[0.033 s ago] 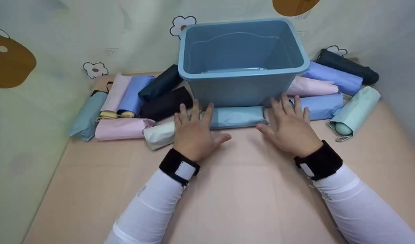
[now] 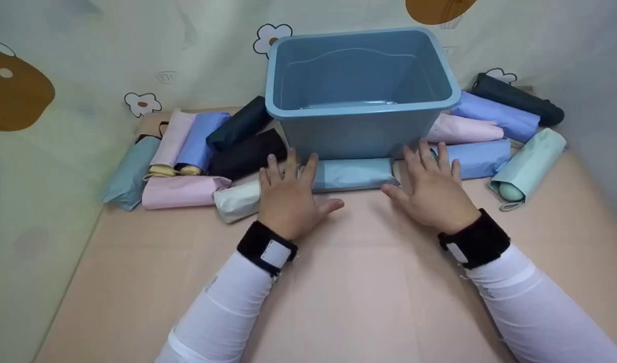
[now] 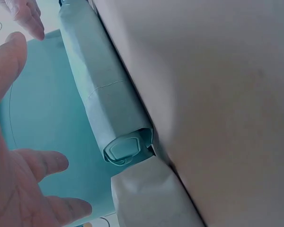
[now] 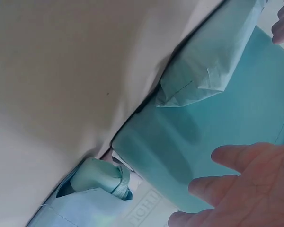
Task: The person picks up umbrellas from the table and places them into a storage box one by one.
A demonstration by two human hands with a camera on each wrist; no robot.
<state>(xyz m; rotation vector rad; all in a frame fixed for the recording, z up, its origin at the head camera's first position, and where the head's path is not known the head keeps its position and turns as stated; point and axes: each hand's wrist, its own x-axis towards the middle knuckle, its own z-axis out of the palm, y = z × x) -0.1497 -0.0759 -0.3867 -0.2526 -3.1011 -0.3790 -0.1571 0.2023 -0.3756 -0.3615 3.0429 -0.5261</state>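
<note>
My left hand (image 2: 291, 201) hovers with fingers spread over the gap between a pale cream folded umbrella (image 2: 237, 201) and a light blue folded umbrella (image 2: 356, 174). My right hand (image 2: 432, 194), its fingers spread too, is held off the right end of the light blue one. Neither hand grips anything. The light blue umbrella lies in its sleeve along the front of a blue-grey plastic bin (image 2: 359, 131); its handle end shows in the left wrist view. Just beyond my right fingers lies a blue umbrella (image 2: 477, 159), its handle end visible in the right wrist view.
Left of the bin lie several sleeved umbrellas, including a teal one (image 2: 132, 174), a pink one (image 2: 185, 191) and a black one (image 2: 248, 154). At the right are a mint umbrella (image 2: 533, 161), a lavender one (image 2: 500, 116) and a dark one (image 2: 517, 98). A patterned cloth (image 2: 202, 60) hangs behind.
</note>
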